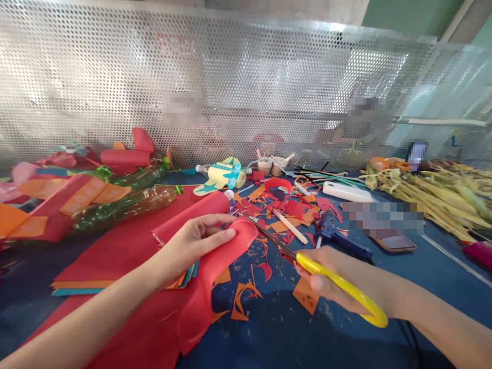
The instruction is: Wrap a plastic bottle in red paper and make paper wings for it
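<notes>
My left hand pinches a curved piece of red paper between thumb and fingers. In my right hand is a pair of scissors with yellow handles, its fingers wrapped round them. The scissor blades reach up and left to the rounded top edge of the red paper; whether they are parted is hard to make out. Just behind my left hand lies a bottle wrapped in red paper with a white cap. Large red sheets lie under my left forearm, with orange and blue sheets showing at their edge.
Orange and red paper scraps litter the blue table. A blue glue gun, a white marker and a phone lie right of centre. Green bottles are at left, dry husks at right, and a perforated metal panel behind.
</notes>
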### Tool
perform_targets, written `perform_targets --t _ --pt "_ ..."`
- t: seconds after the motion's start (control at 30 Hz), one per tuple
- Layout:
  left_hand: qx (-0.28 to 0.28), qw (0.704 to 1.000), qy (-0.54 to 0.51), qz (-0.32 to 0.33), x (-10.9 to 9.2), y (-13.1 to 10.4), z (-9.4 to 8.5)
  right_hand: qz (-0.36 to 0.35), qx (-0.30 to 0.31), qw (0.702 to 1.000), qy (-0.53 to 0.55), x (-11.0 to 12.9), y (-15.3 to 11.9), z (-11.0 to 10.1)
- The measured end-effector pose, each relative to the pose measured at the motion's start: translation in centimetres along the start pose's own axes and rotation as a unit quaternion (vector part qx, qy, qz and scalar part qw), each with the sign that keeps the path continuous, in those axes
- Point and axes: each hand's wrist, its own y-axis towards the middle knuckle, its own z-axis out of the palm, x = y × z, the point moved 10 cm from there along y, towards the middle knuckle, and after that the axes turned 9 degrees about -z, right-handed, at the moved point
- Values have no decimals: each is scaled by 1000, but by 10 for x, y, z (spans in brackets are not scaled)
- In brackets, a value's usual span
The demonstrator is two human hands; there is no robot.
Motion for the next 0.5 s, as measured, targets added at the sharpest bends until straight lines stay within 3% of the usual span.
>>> perform_targets --t 0.17,0.27,0.33,0.4,0.5 --pt "-72 983 75 151 -25 -5 -11 -18 -17 994 111 -12 2 1" --pt "-184 935 146 267 -46 -32 -18 -19 -49 988 142 -16 3 -2" --pt "-216 897 201 329 -54 -53 -8 -40 -79 987 133 -12 4 -7" --pt "-142 894 251 344 -49 -59 19 -54 -104 983 142 -8 5 -10" --pt "11 927 293 233 -9 -47 57 -69 -132 974 173 -5 7 -11"
